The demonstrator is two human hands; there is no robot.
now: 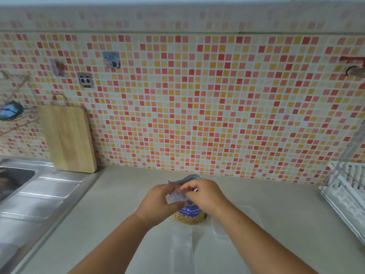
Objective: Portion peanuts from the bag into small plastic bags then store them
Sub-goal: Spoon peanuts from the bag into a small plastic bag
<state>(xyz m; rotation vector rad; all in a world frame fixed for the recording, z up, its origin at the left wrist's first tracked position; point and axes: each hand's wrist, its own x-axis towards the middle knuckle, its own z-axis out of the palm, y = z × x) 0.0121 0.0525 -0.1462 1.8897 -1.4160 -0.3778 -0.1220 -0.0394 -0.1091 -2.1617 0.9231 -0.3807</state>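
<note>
Hands meet at lower centre of the frame: I see the left hand (158, 202) and right hand (205, 194) both pinching a small clear plastic bag (175, 197) just above the peanut bag (189, 216), which stands on the grey counter (118, 194). Flat clear bags (181, 246) lie below it.

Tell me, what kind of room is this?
Most likely a home kitchen: a steel sink on the left, a wooden cutting board leaning on the tiled wall, and a dish rack at the right of the counter.
</note>
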